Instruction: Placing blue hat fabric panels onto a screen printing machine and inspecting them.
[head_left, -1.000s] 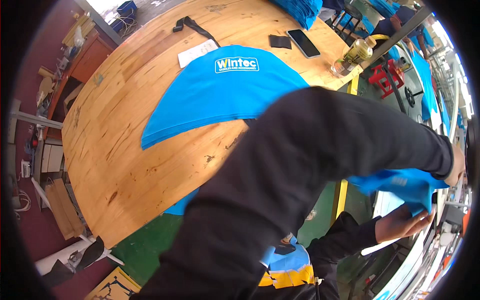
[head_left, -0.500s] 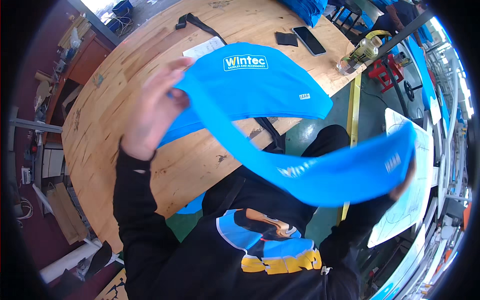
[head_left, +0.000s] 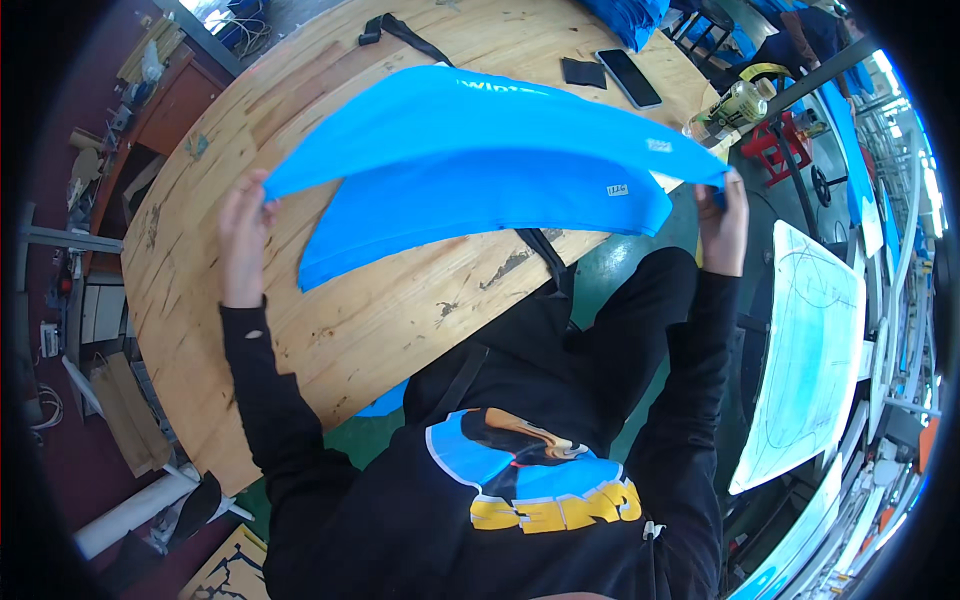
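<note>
Between my two hands a curved blue fabric piece [head_left: 430, 120] with a white printed logo is stretched, bowed upward over the table. My left hand [head_left: 243, 235] is closed on its left tip. My right hand [head_left: 725, 220] pinches its right end, near a small white label. Beneath it, a similar blue fabric piece [head_left: 450, 205] lies on the wooden table [head_left: 200, 330], its own small label showing at the right; the held piece hides its upper part. The lower piece overhangs the table's edge on the right.
Black straps [head_left: 410, 40] lie at the table's far side. A dark square patch [head_left: 583, 72], a phone [head_left: 629, 79] and a bottle [head_left: 735, 108] are at the far right. A blue fabric pile [head_left: 635, 20] stands behind; a white board [head_left: 805, 355] leans at right.
My right hand has moved up and forward from the lower right, carrying its end of the fabric over the table. My left hand has moved left and down slightly, spreading the piece out.
</note>
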